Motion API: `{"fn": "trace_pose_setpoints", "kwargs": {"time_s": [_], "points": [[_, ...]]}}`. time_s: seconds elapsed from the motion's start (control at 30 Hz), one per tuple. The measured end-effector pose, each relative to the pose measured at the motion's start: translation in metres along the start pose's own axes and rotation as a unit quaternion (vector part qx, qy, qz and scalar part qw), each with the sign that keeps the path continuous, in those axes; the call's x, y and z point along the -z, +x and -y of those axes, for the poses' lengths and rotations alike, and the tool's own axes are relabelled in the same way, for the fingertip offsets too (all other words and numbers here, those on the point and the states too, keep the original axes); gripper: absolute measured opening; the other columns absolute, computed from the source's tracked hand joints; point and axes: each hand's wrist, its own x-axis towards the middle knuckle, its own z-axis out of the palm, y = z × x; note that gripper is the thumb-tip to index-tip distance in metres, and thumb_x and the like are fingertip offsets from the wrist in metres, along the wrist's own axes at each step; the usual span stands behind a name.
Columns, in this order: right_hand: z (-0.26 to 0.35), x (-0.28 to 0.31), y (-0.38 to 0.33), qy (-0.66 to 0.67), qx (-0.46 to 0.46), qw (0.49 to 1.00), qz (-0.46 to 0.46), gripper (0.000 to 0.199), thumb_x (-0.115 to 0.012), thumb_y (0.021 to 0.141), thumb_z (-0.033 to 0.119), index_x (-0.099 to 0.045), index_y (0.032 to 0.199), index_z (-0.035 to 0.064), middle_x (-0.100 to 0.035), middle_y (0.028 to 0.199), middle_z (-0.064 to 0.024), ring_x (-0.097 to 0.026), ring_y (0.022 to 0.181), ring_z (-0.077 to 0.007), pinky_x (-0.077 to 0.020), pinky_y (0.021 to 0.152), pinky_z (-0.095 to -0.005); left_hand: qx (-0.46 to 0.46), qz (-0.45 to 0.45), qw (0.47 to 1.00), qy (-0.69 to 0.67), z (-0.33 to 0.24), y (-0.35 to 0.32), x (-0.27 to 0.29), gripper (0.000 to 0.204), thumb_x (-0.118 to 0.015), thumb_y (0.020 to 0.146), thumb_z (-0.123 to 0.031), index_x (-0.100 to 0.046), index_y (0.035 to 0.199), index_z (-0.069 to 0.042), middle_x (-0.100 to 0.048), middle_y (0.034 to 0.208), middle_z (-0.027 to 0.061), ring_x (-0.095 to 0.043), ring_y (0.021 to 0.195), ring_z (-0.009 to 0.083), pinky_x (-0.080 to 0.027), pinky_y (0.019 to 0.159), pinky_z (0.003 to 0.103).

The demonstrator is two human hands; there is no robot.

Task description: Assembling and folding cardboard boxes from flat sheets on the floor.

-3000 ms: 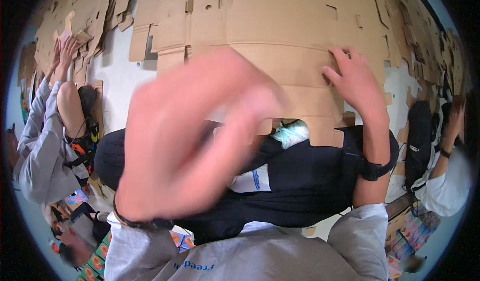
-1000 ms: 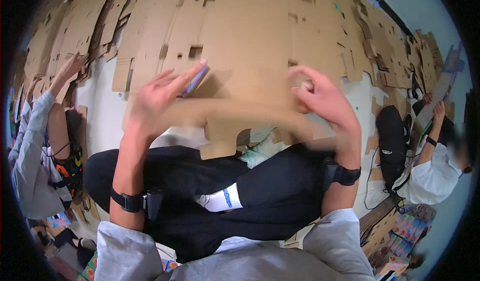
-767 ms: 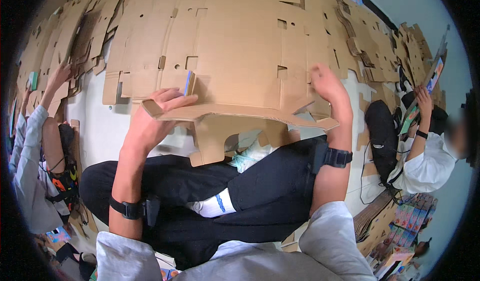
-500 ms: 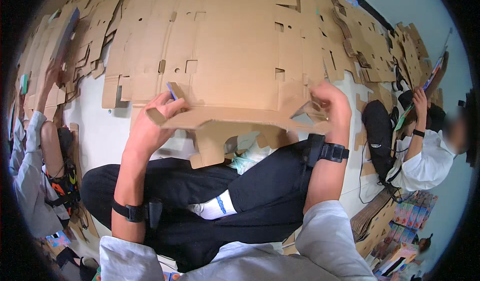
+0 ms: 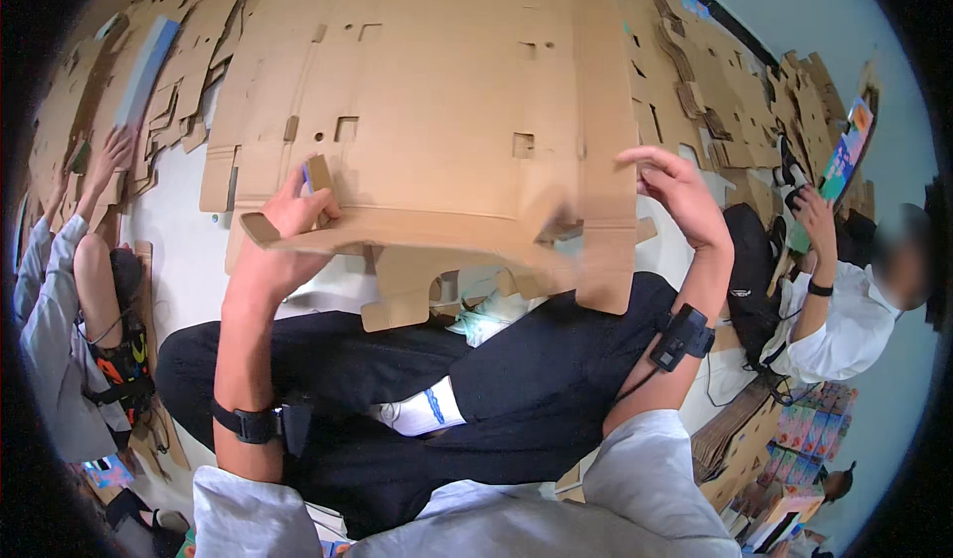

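a seated person's two hands at a cardboard sheet point(image 5: 427, 81), which lies broadly flat at 12 o'clock, its near end above the crossed legs point(image 5: 556, 349), presumably so that its creases stay within reach. the left hand point(image 5: 286, 210), at the sheet's 8 o'clock, is narrow: finger and thumb close about a small tab point(image 5: 318, 174) behind the near flap point(image 5: 417, 230), a grip that probably keeps the flap standing along its crease. the right hand point(image 5: 685, 196), at 4 o'clock, is fairly wide, fingers loosely bent, index fingertip at the outer edge of the side panel point(image 5: 606, 131); whether it presses there cannot be told. its place outside the partly raised panel would suit steadying that edge. the corner at 5 o'clock is blurred.
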Motion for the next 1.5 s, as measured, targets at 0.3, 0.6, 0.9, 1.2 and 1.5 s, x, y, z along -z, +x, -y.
{"fn": "trace_pose_setpoints", "kwargs": {"time_s": [0.3, 0.6, 0.9, 1.2, 1.5], "points": [[0.045, -0.079, -0.012, -0.025, 0.089, 0.991, 0.097, 0.115, -0.075, 0.076, -0.017, -0.022, 0.172, 0.0175, -0.034, 0.173, -0.0159, -0.035, 0.158, -0.0311, -0.0428, 0.123, -0.0439, 0.054, 0.048, 0.995, -0.062, 0.015, -0.004, 0.0, 0.029, -0.09, 0.082, -0.014, -0.068, 0.096, -0.001, -0.061, 0.108, 0.0124, -0.068, 0.096, 0.0295, -0.056, 0.08, 0.043], [0.047, -0.074, -0.022, -0.226, 0.176, 0.956, 0.064, 0.08, -0.083, 0.073, -0.003, -0.06, 0.147, 0.0139, -0.052, 0.159, -0.0152, -0.05, 0.147, -0.0341, -0.049, 0.113, -0.0457, 0.129, 0.116, 0.984, -0.028, 0.047, -0.002, 0.001, 0.032, -0.086, 0.09, -0.015, -0.075, 0.118, -0.006, -0.074, 0.106, 0.013, -0.072, 0.095, 0.0266, -0.058, 0.083, 0.039], [0.035, -0.055, -0.009, -0.282, -0.142, 0.949, -0.01, 0.038, -0.082, 0.089, 0.033, -0.07, 0.088, -0.0023, -0.073, 0.108, -0.0225, -0.071, 0.101, -0.0314, -0.0529, 0.091, -0.0406, 0.128, -0.002, 0.989, -0.075, 0.083, -0.01, -0.009, 0.05, -0.089, 0.087, -0.015, -0.072, 0.133, -0.005, -0.077, 0.115, 0.0149, -0.073, 0.107, 0.025, -0.058, 0.093, 0.038], [0.052, -0.11, 0.003, -0.189, 0.193, 0.941, -0.203, 0.032, -0.061, 0.102, 0.023, -0.063, 0.125, 0.0019, -0.069, 0.077, -0.0233, -0.071, 0.078, -0.0435, -0.0549, 0.076, -0.0492, -0.102, -0.02, 0.994, 0.019, 0.039, -0.008, -0.01, 0.05, -0.089, 0.076, -0.007, -0.074, 0.124, -0.007, -0.065, 0.135, 0.0237, -0.067, 0.121, 0.0408, -0.057, 0.099, 0.044], [0.071, -0.115, -0.015, 0.034, 0.144, 0.989, 0.024, 0.01, -0.065, 0.094, 0.006, -0.073, 0.094, 0.0005, -0.064, 0.064, -0.0017, -0.059, 0.05, -0.0056, -0.0449, 0.046, -0.0252, -0.046, 0.179, 0.981, -0.059, -0.014, -0.004, -0.002, 0.055, -0.082, 0.083, -0.003, -0.073, 0.136, -0.015, -0.051, 0.161, 0.0203, -0.058, 0.14, 0.0375, -0.054, 0.109, 0.043]]}}
